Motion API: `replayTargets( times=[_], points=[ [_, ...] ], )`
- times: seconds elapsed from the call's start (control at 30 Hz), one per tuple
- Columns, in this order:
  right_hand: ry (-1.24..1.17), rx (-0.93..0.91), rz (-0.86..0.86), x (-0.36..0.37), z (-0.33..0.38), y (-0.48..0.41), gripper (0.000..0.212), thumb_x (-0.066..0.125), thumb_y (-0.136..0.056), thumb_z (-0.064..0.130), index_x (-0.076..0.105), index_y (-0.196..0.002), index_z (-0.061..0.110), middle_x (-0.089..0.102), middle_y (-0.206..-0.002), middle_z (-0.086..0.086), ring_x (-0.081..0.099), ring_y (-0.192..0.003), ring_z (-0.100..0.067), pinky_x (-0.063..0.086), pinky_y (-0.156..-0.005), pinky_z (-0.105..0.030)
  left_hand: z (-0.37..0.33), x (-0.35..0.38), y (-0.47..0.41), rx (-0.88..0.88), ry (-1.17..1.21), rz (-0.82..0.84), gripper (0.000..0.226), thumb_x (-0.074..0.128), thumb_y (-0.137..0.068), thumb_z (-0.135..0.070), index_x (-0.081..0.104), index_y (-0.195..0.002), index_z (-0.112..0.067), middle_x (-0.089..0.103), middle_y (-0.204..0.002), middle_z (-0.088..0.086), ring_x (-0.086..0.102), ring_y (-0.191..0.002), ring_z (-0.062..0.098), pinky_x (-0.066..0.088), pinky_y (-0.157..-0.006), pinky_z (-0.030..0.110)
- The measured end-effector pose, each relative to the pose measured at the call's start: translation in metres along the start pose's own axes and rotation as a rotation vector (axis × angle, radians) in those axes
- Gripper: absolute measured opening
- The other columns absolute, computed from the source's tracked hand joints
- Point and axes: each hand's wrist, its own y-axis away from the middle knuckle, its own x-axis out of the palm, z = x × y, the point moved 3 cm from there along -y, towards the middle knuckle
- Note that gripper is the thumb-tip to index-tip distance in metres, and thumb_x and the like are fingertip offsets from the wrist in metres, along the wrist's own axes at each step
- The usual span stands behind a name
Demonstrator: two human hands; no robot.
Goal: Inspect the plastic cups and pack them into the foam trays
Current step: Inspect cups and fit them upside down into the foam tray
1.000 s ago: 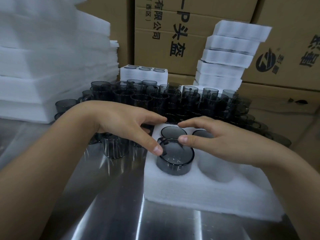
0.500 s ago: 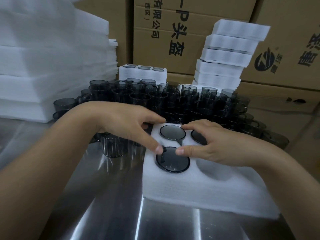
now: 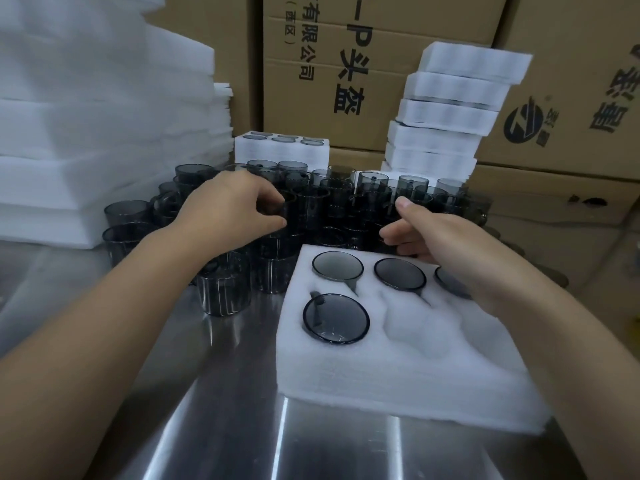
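Observation:
A white foam tray (image 3: 398,368) lies on the steel table in front of me. Dark smoky plastic cups sit upside down in its pockets: one at front left (image 3: 335,318) and three along the back row (image 3: 400,273), the rightmost partly behind my right wrist. The front middle pocket (image 3: 412,323) is empty. Behind the tray stands a crowded pile of loose cups (image 3: 339,202). My left hand (image 3: 228,209) curls thumb and fingers round a cup at the pile's left side. My right hand (image 3: 436,233) closes on a cup at the pile's front, thumb raised.
A tall stack of foam sheets (image 3: 86,133) fills the left. Filled trays are stacked at back right (image 3: 450,109), and one more (image 3: 282,147) sits behind the pile. Cardboard boxes (image 3: 346,64) wall off the back. Several cups (image 3: 223,289) stand left of the tray.
The front-left cup, which both hands were pressing down, now sits flush in its pocket. Both hands have left it and moved back to the pile, each closing on a cup.

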Motion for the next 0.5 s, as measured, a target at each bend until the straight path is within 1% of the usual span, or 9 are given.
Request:
replayTargets(
  times=[0.07, 0.13, 0.2, 0.23, 0.3, 0.37, 0.4, 0.47, 0.5],
  points=[
    [0.004, 0.007, 0.007, 0.000, 0.000, 0.000, 0.048, 0.037, -0.093, 0.062, 0.072, -0.086, 0.029, 0.070, -0.096, 0.014, 0.063, -0.095, -0.005, 0.042, -0.102, -0.038, -0.002, 0.000, 0.001, 0.023, -0.052, -0.011, 0.018, 0.072, -0.081, -0.030, 0.071, -0.099, -0.028, 0.052, -0.070, -0.023, 0.049, -0.070, 0.009, 0.041, -0.069, 0.027],
    [0.005, 0.003, 0.013, 0.001, 0.000, -0.001, 0.049, 0.037, -0.093, 0.062, 0.073, -0.087, 0.029, 0.070, -0.096, 0.014, 0.063, -0.094, -0.005, 0.043, -0.101, -0.036, -0.005, -0.001, 0.002, 0.044, -0.096, -0.029, 0.014, 0.071, -0.082, -0.029, 0.070, -0.096, -0.028, 0.051, -0.069, -0.020, 0.050, -0.075, 0.012, 0.039, -0.067, 0.027],
    [0.004, -0.008, 0.009, 0.001, 0.000, -0.001, 0.049, 0.036, -0.093, 0.062, 0.072, -0.087, 0.030, 0.070, -0.096, 0.014, 0.063, -0.094, -0.005, 0.043, -0.100, -0.035, -0.009, -0.003, 0.004, 0.070, -0.135, -0.070, 0.011, 0.068, -0.083, -0.027, 0.068, -0.093, -0.029, 0.058, -0.080, -0.014, 0.050, -0.079, 0.012, 0.036, -0.064, 0.027],
    [0.002, -0.012, 0.004, 0.001, -0.001, -0.002, 0.048, 0.036, -0.093, 0.062, 0.072, -0.087, 0.030, 0.069, -0.096, 0.014, 0.062, -0.094, -0.005, 0.043, -0.099, -0.035, -0.012, -0.005, 0.005, 0.085, -0.143, -0.107, 0.010, 0.067, -0.082, -0.026, 0.067, -0.092, -0.028, 0.058, -0.084, -0.012, 0.048, -0.080, 0.012, 0.034, -0.063, 0.027],
    [-0.007, -0.018, -0.009, 0.001, -0.001, -0.002, 0.048, 0.037, -0.093, 0.062, 0.072, -0.086, 0.030, 0.069, -0.096, 0.015, 0.062, -0.094, -0.005, 0.043, -0.099, -0.035, -0.018, -0.009, 0.007, 0.130, -0.134, -0.201, 0.009, 0.066, -0.081, -0.024, 0.066, -0.090, -0.026, 0.057, -0.086, -0.011, 0.046, -0.078, 0.013, 0.034, -0.063, 0.028],
    [-0.024, -0.024, -0.024, 0.000, -0.002, -0.002, 0.047, 0.037, -0.093, 0.061, 0.072, -0.085, 0.030, 0.070, -0.095, 0.015, 0.063, -0.094, -0.005, 0.044, -0.100, -0.036, -0.024, -0.013, 0.010, 0.203, -0.104, -0.302, 0.011, 0.066, -0.080, -0.024, 0.066, -0.091, -0.022, 0.056, -0.084, -0.011, 0.048, -0.076, 0.015, 0.038, -0.063, 0.030],
    [-0.037, -0.027, -0.032, -0.001, -0.002, -0.003, 0.047, 0.038, -0.093, 0.061, 0.072, -0.085, 0.029, 0.070, -0.095, 0.014, 0.064, -0.094, -0.005, 0.044, -0.100, -0.037, -0.029, -0.015, 0.013, 0.246, -0.079, -0.354, 0.011, 0.066, -0.080, -0.024, 0.067, -0.091, -0.020, 0.052, -0.080, -0.014, 0.046, -0.073, 0.014, 0.038, -0.060, 0.029],
    [-0.075, -0.029, -0.048, -0.001, -0.001, -0.003, 0.046, 0.039, -0.094, 0.059, 0.072, -0.085, 0.028, 0.071, -0.093, 0.012, 0.065, -0.093, -0.006, 0.045, -0.100, -0.038, -0.041, -0.015, 0.020, 0.330, -0.025, -0.426, 0.011, 0.065, -0.079, -0.023, 0.066, -0.089, -0.018, 0.042, -0.070, -0.020, 0.040, -0.065, 0.010, 0.032, -0.053, 0.022],
    [-0.101, -0.027, -0.054, -0.002, -0.001, -0.003, 0.045, 0.040, -0.094, 0.058, 0.072, -0.085, 0.027, 0.072, -0.091, 0.012, 0.067, -0.091, -0.007, 0.047, -0.099, -0.038, -0.047, -0.013, 0.024, 0.368, -0.002, -0.438, 0.011, 0.065, -0.079, -0.022, 0.066, -0.089, -0.018, 0.043, -0.069, -0.020, 0.039, -0.063, 0.008, 0.032, -0.051, 0.022]
  ],
)
